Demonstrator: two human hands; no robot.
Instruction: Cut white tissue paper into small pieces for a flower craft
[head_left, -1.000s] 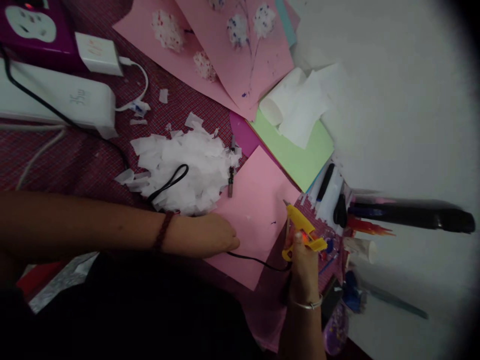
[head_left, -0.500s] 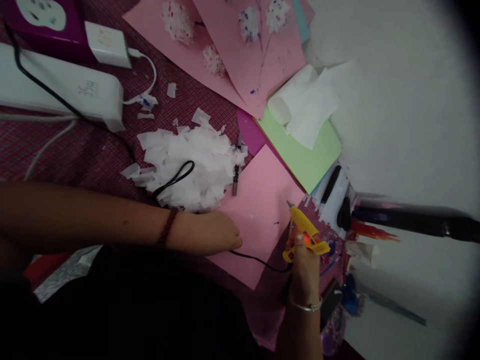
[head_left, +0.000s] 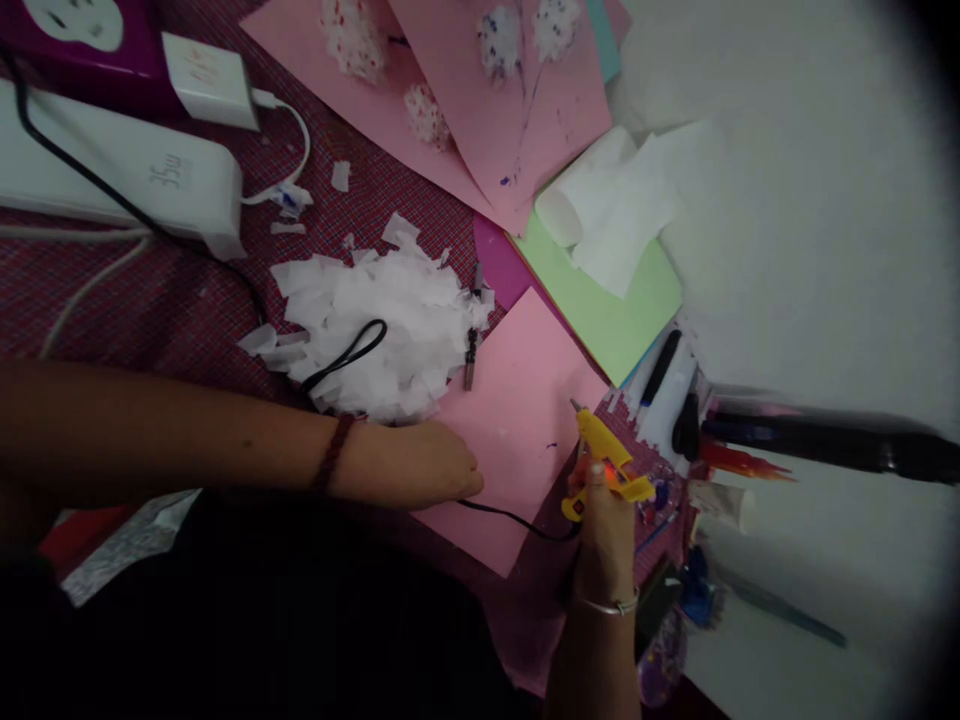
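Note:
My right hand (head_left: 604, 525) is wrapped round a yellow hot glue gun (head_left: 600, 440), with a small orange light glowing on it. Its metal nozzle points up and left, over the right edge of a pink paper sheet (head_left: 517, 400). From the gun's handle a black cord (head_left: 517, 517) runs left to the curled fingers of my left hand (head_left: 420, 465), which is closed over the sheet's lower left part. That hand hides where the cord passes. Just above lies a pile of white tissue paper pieces (head_left: 382, 310), with a black cord loop across it. A dark pen (head_left: 470, 360) lies between pile and sheet.
Pink sheets with white tissue flowers (head_left: 495, 130) lie at the top. A tissue roll (head_left: 592, 185) rests on green paper (head_left: 622, 320) by the wall. On the left are a white power strip (head_left: 135, 170) and a purple socket block (head_left: 97, 60). Pens (head_left: 810, 430) stand at right.
The camera view shifted slightly, moving the scene a little right and then staying nearly steady. Both hands keep the same pose, and the glue gun stays over the sheet's right edge.

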